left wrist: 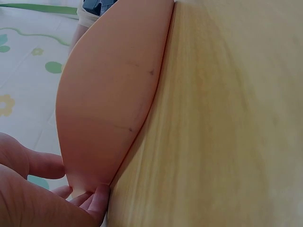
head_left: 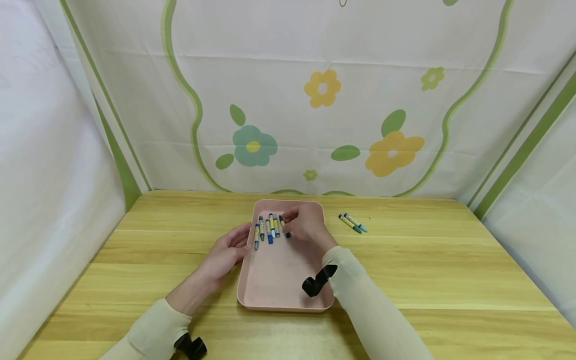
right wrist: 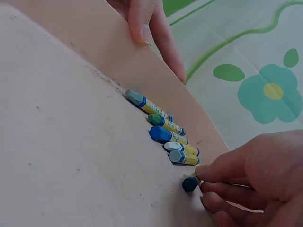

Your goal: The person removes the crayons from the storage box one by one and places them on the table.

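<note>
The tray (head_left: 288, 285) is pink. The crayons (head_left: 257, 235) wear yellow wrappers (right wrist: 152, 108) with blue bands, their tips (right wrist: 160, 134) grey-blue, green, blue, white and dark teal. Streaky yellow-brown grain covers the table (head_left: 450, 280); the white curtain (head_left: 270, 30) carries green wavy lines (head_left: 196, 105), orange and teal flowers (head_left: 380, 162).

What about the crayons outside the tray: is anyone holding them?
No, both crayons lie on the wooden table; the right hand pinches another crayon and the left hand touches the pink tray.

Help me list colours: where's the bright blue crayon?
In the head view, the bright blue crayon lies left of centre in the tray, between a green crayon and a white one.
</note>
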`<state>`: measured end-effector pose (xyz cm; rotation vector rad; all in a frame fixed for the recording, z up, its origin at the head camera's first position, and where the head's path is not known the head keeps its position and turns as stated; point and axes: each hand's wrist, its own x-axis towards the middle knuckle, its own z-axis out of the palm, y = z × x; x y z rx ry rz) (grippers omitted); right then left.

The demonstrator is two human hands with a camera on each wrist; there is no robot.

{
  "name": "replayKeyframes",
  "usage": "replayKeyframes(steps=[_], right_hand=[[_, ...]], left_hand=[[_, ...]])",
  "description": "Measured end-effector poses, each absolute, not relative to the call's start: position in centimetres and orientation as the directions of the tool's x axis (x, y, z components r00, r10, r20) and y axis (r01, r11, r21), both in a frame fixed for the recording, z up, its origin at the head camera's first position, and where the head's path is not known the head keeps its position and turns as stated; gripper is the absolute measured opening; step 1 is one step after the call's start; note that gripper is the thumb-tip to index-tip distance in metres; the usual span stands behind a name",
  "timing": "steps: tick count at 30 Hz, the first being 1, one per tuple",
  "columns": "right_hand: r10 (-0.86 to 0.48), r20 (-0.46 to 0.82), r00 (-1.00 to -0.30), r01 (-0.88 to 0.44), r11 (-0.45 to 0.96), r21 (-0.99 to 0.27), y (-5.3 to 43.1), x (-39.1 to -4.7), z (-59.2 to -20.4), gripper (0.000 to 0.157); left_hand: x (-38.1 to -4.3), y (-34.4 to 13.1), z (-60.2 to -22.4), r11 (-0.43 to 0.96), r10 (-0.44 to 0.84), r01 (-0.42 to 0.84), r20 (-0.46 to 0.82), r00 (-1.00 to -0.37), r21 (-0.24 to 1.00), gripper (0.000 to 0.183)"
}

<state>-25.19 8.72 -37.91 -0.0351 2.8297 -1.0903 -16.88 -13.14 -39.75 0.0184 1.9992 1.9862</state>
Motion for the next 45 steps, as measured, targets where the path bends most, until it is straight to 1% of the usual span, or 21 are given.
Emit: replayKeyframes(steps=[2,9,18,26,32,37,45], right_hand=[[-0.058,-0.08,-0.995,0.011,0.744,-0.668,8.8,-25.2,-38.0,0.024],[-0.082,-0.021,-0.996,-0.053,0.799,-0.599,8.9,-25.3,-38.4,0.026],[-0.026,-0.062,-0.998,0.019,0.777,-0.629,8.5,-25.2,-38.3,0.023],[0.0,-0.079,-0.997,0.049,0.784,-0.619,8.5,-25.3,-38.2,0.013],[0.001,-0.102,-0.995,0.066,0.772,-0.632,8.6,-25.2,-38.1,0.009],[-0.007,-0.103,-0.995,0.064,0.745,-0.664,8.9,-25.0,-37.9,0.011],[-0.061,-0.105,-0.993,0.034,0.694,-0.719,10.0,-24.7,-37.1,0.02]], left_hand=[[-16.9,-13.1,-39.7,0.035,0.233,-0.215,-0.217,-0.948,0.976,0.067],[-16.8,-13.1,-39.7,0.034,0.234,-0.219,-0.221,-0.947,0.975,0.066],[-16.7,-13.2,-39.5,0.045,0.242,-0.215,-0.219,-0.945,0.976,0.067],[-16.7,-13.2,-39.4,0.043,0.246,-0.212,-0.216,-0.945,0.976,0.067],[-16.7,-13.1,-39.6,0.039,0.24,-0.218,-0.221,-0.945,0.975,0.067],[-16.8,-13.1,-39.8,0.037,0.238,-0.216,-0.218,-0.946,0.976,0.067],[-16.8,-13.1,-39.7,0.041,0.237,-0.218,-0.221,-0.946,0.975,0.066]])
